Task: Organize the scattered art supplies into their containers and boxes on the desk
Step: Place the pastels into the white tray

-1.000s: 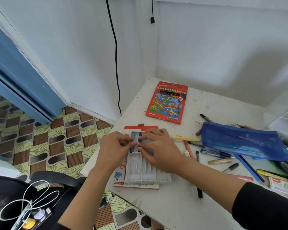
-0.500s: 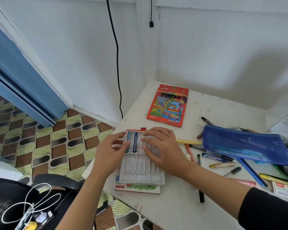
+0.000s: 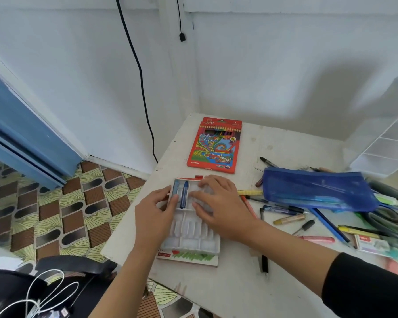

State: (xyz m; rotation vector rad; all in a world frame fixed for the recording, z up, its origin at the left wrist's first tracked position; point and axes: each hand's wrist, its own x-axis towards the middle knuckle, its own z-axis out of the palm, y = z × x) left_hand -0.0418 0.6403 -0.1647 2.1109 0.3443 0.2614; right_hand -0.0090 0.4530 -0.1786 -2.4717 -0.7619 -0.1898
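A white plastic crayon tray (image 3: 190, 235) lies on its cardboard box (image 3: 189, 257) at the desk's near left. Two blue crayons (image 3: 183, 197) sit in its top left slots; the other visible slots look empty. My left hand (image 3: 155, 214) touches the tray's left edge, its thumb by the lighter crayon's lower end. My right hand (image 3: 218, 208) rests flat, fingers spread, on the tray's upper right and hides those slots. Neither hand holds a loose item.
A red colour pencil box (image 3: 215, 145) lies behind the tray. To the right are a blue pencil case (image 3: 317, 189), several scattered pens and pencils (image 3: 285, 210), scissors (image 3: 386, 218) and a white organiser (image 3: 386, 143). A black pen (image 3: 264, 263) lies near the front.
Both hands have drawn back slightly from the top left slots, uncovering the two blue crayons seated there. The view has shifted a little, so the desk shows further right.
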